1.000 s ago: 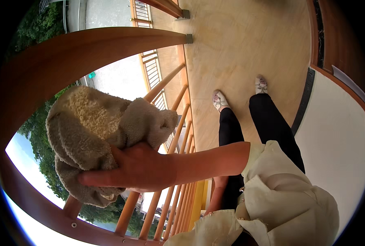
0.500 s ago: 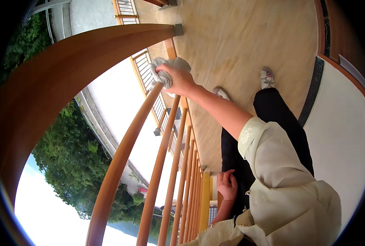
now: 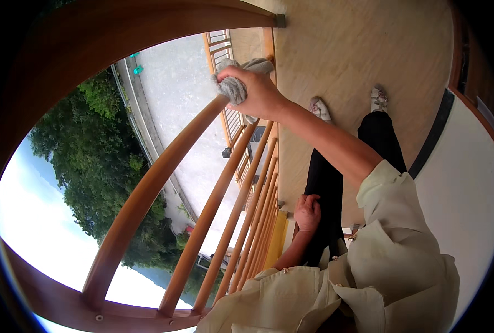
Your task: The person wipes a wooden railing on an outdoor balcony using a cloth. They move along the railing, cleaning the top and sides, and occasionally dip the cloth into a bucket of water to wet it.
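My right hand (image 3: pixel 263 91) is closed around a crumpled grey cloth (image 3: pixel 233 89). The cloth is wrapped about the upper part, in the picture, of the nearest wooden baluster (image 3: pixel 152 180). Part of the cloth trails out behind the knuckles toward a lengthwise wooden rail. Lower down, beside my dark trouser leg, my left hand (image 3: pixel 308 212) hangs with its fingers curled in and nothing visible in them. It touches no part of the railing that I can see.
More balusters (image 3: pixel 219 219) stand in a row, joined by a wooden rail (image 3: pixel 130 317). A thick curved wooden beam (image 3: pixel 119 33) spans the upper left. Tan flooring (image 3: pixel 335 50) lies under my shoes (image 3: pixel 379 97), with a white wall (image 3: pixel 463 183) at right. Beyond the railing are trees and paving.
The view has shifted, bringing the rail at the balusters' lower ends into sight. My right hand still grips the cloth on the same baluster, now a little higher and further right in the picture.
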Demonstrator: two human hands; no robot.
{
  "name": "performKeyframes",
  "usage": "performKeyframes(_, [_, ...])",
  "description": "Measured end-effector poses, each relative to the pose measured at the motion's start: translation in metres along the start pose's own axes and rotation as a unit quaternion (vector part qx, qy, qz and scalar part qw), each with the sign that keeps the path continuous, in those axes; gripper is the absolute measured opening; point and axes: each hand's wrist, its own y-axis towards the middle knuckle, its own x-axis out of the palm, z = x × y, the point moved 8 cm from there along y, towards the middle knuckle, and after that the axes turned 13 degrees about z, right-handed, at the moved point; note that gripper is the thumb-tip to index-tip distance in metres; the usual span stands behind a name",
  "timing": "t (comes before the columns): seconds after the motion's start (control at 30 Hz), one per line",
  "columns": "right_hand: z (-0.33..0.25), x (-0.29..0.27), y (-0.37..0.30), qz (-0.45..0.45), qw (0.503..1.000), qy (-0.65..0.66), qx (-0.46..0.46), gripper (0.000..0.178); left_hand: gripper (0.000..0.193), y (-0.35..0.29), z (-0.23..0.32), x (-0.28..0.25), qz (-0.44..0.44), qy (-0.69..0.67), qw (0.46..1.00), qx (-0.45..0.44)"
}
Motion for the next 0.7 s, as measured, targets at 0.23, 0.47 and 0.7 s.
performKeyframes(0.23, [-0.254,-0.002,-0.048,0.023,0.987,0.095,-0.126,0.051,0.013,-0.010,0.013,-0.049,-0.121,-0.108,0.986,-0.031])
performKeyframes(0.47, [-0.351,-0.018,-0.114,0.105,0.986,0.072,-0.111,0.065,0.020,-0.002,0.154,-0.233,0.009,-0.205,0.963,0.175])
performKeyframes(0.7, [-0.433,0.035,-0.185,-0.202,0.866,-0.193,-0.415,0.050,0.018,-0.031,0.159,-0.344,0.279,-0.330,0.888,0.154])
